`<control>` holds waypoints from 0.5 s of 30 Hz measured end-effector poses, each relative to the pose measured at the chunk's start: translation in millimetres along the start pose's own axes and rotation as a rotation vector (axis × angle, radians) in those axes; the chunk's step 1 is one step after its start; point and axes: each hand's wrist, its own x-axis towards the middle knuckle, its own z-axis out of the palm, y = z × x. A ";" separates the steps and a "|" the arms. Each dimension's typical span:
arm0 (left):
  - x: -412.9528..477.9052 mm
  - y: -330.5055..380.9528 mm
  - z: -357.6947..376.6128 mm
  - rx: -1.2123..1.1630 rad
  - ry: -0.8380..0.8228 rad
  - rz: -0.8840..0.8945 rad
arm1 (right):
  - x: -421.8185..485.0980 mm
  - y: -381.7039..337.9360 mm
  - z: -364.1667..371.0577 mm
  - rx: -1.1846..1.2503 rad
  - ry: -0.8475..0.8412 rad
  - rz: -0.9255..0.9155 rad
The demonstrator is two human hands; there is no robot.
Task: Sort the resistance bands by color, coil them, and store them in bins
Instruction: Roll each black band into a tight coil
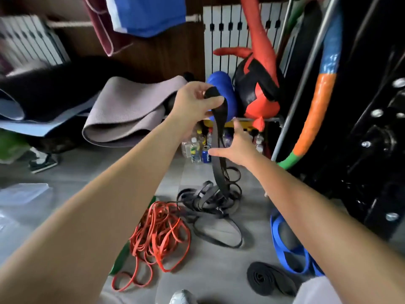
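We pinch the band's (219,115) upper end in the left hand (192,104). Its long axis runs vertically down from that hand to the black pile (210,200). The right hand (238,148), spread and gripping nothing, sits lower, beside the strand.

**Floor layout, band sorting**

My left hand (195,99) holds one band (218,137) up; my right hand (236,148) is lower, just right of the hanging length. Beneath them the tangled pile (210,200) lies on the floor. Thin-band heap (160,233) to its left, wide bands (285,249) to its right, coiled band (263,275) nearest me. Bottles (195,148) stand behind the pile, rolled mats (122,113) behind and to the left
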 end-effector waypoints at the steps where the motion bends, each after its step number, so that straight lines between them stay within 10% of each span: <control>1: -5.9 5.2 -4.1 -0.033 -0.016 -0.003 | -3.0 -5.4 2.1 0.010 0.020 0.016; 15: -43.1 36.7 -60.7 -0.227 0.124 0.044 | -54.1 31.6 36.2 -0.121 -0.057 0.045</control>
